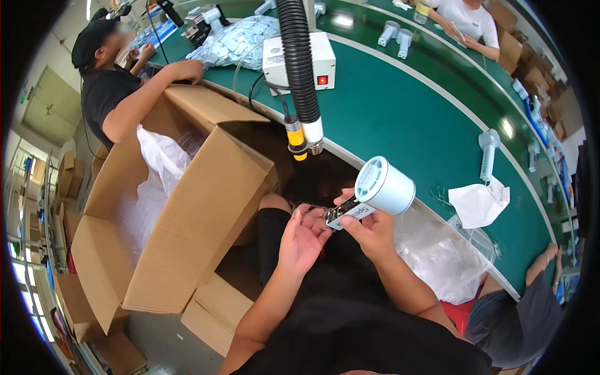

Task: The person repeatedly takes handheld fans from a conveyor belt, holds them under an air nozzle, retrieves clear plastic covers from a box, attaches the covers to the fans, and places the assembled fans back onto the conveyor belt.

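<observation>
Head view, left to right: beside the box [197, 228], the left hand [300, 240] is turned palm up, fingers curled at the left end of a handle [344, 215]; whether they grip anything, I cannot tell. Over the lap, short of the table [412, 134], the device [394, 187] sits tilted, the right hand [374, 234] clasping its handle, thumb on the near side.

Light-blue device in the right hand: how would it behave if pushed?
The light-blue device seems stiff, given its crisp edges. Its drum-shaped head may make it roll. The exposed circuit board could be fragile.
</observation>
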A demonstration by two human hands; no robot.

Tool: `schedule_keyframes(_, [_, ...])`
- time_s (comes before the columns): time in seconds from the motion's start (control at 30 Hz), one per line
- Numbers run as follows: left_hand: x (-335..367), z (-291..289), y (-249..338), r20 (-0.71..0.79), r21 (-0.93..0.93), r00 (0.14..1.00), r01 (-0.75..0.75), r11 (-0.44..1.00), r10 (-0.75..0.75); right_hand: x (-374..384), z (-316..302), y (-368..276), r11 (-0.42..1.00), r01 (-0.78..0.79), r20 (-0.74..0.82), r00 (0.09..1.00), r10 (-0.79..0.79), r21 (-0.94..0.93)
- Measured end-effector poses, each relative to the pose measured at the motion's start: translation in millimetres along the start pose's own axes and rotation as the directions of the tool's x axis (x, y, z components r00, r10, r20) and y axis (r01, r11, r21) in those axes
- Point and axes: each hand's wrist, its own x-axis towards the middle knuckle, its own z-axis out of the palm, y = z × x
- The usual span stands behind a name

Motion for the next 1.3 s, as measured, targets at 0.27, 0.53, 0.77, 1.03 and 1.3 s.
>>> schedule_keyframes(0.27, [-1.6,-17.0,0.9,0.353,0.536,0.934,-0.154,0.83,-0.055,20.6,-10.2,-29.2,0.981,0.057,0.094,0.995,-0.04,-0.183])
schedule_keyframes(0.53, [-3.1,-2.1,-3.0,0.407,0.451,0.912,-0.256,0.855,0.058,19.1,-19.3,-33.4,0.953,0.028,0.227,0.973,0.044,-0.302])
schedule_keyframes(0.77, [-12.3,-42.8,3.9,0.331,0.675,0.939,-0.165,0.719,-0.095,-12.9,-19.6,-6.8,0.861,-0.395,0.189,0.864,0.467,-0.32])
schedule_keyframes(1.03, [-7.2,-47.0,-2.4,0.035,0.687,0.974,0.14,0.713,-0.225,-11.9,-50.4,33.6,0.38,-0.698,0.383,0.161,0.909,-0.608])
schedule_keyframes(1.3, [-20.7,-84.0,-17.6,0.069,0.123,0.844,0.522,0.844,-0.532,-12.9,-10.0,23.6,0.315,-0.168,0.296,0.124,0.947,-0.934])
